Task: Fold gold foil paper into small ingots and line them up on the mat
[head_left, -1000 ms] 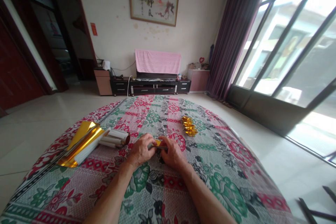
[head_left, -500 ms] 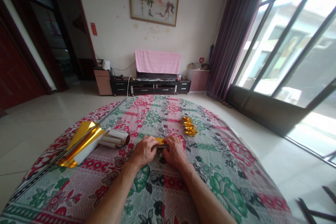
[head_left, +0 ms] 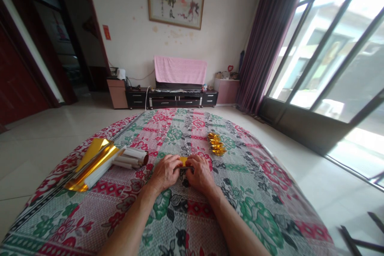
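Note:
A small piece of gold paper [head_left: 183, 161] is held between my two hands, low over the middle of the cloth-covered table. My left hand [head_left: 166, 171] grips its left end, with the fingers closed round it. The right end is in my right hand [head_left: 200, 171], whose fingers are also closed. Much of the paper is hidden by the fingers. Several shiny gold folded pieces [head_left: 216, 144] stand in a row beyond my right hand. Gold foil sheets [head_left: 99, 164] lie to the left, beside white rolls [head_left: 132, 157].
The round table has a patterned red, green and grey cloth [head_left: 258, 224]. Past it stand a black low cabinet [head_left: 177, 99] and a pink cloth [head_left: 180, 70] over a screen. Dark metal bars [head_left: 357, 240] show at the lower right.
The fingers have shifted slightly on the gold paper, and its visible part looks a little different. The other objects have stayed in place.

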### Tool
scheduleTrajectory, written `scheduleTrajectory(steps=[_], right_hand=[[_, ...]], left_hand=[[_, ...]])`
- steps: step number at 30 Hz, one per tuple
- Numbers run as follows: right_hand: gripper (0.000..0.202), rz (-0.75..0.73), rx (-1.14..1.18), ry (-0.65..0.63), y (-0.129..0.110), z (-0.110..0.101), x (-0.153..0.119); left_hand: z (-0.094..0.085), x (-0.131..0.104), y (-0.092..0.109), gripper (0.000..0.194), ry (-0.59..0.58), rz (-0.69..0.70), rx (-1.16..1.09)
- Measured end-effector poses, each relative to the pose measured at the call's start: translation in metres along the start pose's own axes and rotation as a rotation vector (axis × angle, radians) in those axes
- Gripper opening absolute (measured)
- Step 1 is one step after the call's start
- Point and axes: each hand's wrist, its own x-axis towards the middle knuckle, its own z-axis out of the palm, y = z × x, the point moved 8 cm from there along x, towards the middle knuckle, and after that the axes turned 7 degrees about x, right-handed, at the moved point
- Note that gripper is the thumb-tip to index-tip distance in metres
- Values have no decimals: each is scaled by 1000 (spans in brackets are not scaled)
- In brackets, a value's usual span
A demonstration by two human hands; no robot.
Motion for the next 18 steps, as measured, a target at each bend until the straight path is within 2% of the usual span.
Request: scheduleTrajectory(steps=[5,10,18], right_hand=[[23,-1,6,1,1,0,-2],[35,14,4,17,5,0,-1],[21,-6,2,5,0,-3,-2]], left_hand=[[4,-1,-6,28,15,-6,-13],[7,-3,-13,41,44,-30,-39],[6,0,-8,25,-14,-5,-7]])
